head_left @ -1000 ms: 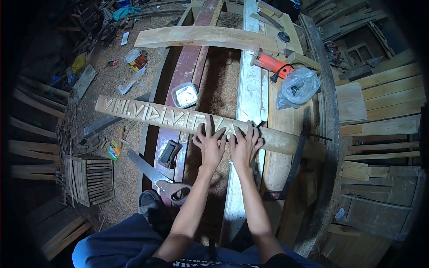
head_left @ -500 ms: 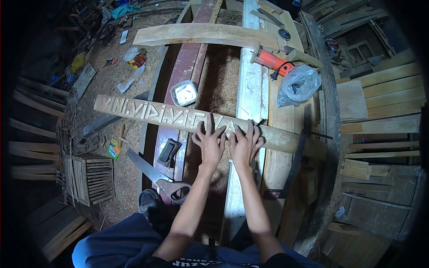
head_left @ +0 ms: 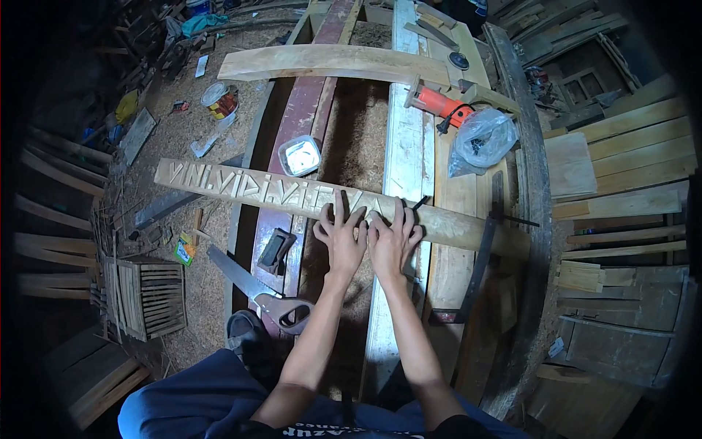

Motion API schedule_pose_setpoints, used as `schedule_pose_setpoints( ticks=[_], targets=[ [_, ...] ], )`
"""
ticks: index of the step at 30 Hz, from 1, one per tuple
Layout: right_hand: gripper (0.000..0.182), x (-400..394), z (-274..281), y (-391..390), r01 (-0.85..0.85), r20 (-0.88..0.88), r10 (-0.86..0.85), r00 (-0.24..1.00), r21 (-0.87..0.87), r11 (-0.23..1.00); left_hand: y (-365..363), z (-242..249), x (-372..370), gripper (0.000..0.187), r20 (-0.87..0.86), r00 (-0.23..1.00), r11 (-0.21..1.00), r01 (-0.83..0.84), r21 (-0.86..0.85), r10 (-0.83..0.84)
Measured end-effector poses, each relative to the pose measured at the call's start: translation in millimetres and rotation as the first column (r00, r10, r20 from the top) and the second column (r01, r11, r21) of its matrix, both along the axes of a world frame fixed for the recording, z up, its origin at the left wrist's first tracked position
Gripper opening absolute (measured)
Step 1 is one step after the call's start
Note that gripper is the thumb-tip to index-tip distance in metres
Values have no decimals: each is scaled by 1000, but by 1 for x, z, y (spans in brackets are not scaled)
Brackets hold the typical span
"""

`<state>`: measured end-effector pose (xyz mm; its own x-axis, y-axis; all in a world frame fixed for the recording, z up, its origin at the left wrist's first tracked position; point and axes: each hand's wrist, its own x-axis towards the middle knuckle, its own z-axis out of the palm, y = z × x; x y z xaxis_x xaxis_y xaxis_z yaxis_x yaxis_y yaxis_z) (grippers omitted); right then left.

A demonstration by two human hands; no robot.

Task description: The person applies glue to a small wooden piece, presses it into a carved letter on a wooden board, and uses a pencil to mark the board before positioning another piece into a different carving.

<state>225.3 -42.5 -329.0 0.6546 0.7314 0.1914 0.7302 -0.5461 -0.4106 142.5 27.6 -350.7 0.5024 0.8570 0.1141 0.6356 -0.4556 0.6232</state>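
Note:
A long wooden plank (head_left: pixel 241 184) with carved letters lies across the workbench rails, running from upper left to lower right. My left hand (head_left: pixel 341 233) lies flat on it with fingers spread, just past the last carved letters. My right hand (head_left: pixel 393 238) presses flat beside it, fingers spread, thumbs nearly touching. A thin dark tool (head_left: pixel 420 203) rests on the plank by my right fingertips. Neither hand grips anything.
An orange power tool (head_left: pixel 441 107) and a clear plastic bag (head_left: pixel 482 140) sit on the bench at upper right. A handsaw (head_left: pixel 257 290), a dark block (head_left: pixel 278 249) and a small tub (head_left: pixel 300 156) lie left. A curved board (head_left: pixel 329 62) spans the far end. A wooden crate (head_left: pixel 145 295) stands on the sawdust floor.
My right hand has shifted slightly left, closer to my left hand. The view has drifted a little; the plank stays put.

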Motion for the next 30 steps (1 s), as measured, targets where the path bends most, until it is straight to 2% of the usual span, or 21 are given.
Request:
schedule_pose_setpoints(
  ticks=[2,4,6,8,10,12,13,14,16,17,20,21,22,24,26,28,30],
  targets=[
    [32,0,5,0,-2,-16,2,1000,10,1000,-1,3,-1,36,-8,1000,1000,-24,-13,24],
    [31,-1,9,-4,31,41,-34,999,82,996,-4,11,-3,34,30,999,999,-36,-4,36],
    [25,-1,12,-14,58,61,-67,996,139,989,-9,15,-6,32,68,997,999,-48,1,47],
    [18,1,17,-24,152,-1,-156,988,238,959,-13,19,-10,28,151,988,999,-34,-39,40],
    [10,1,27,-29,193,1,-204,979,318,928,-25,34,-11,22,207,976,997,-67,34,58],
    [9,1,39,-33,326,-159,-287,945,368,871,-34,48,-11,18,275,956,990,-67,-123,99],
    [8,0,45,-30,370,-127,-349,929,384,846,-40,55,-9,15,335,937,995,-102,1,96],
    [8,0,52,-29,370,-135,-345,929,397,840,-45,62,-10,15,334,938,994,-103,18,92],
    [8,-2,67,-27,420,-351,-263,899,517,745,-55,80,-14,14,332,940,996,-83,-21,85],
    [7,-8,74,-30,378,-279,-263,924,553,743,-59,82,-15,14,342,936,997,-81,-13,81],
    [10,-25,72,-43,387,-338,-227,913,546,743,-71,95,-20,15,303,950,997,-63,-33,70],
    [15,-28,69,-45,419,-354,-261,898,509,752,-76,95,-24,16,268,961,998,-61,-27,66],
    [17,-33,61,-43,482,-410,-293,864,503,717,-81,97,-26,17,252,964,995,-69,-71,85],
    [25,-37,45,-44,465,-464,-242,852,458,758,-89,93,-33,18,199,975,991,-84,-102,103],
    [27,-45,32,-44,507,-527,-243,814,440,741,-96,89,-40,21,152,980,986,-109,-123,127],
    [28,-46,40,-49,533,-582,-234,779,417,737,-102,87,-48,23,88,977,962,-170,-215,193],
    [26,-41,49,-53,615,-761,-207,615,298,730,-103,81,-53,24,91,974,965,-190,-178,209]
  ],
)
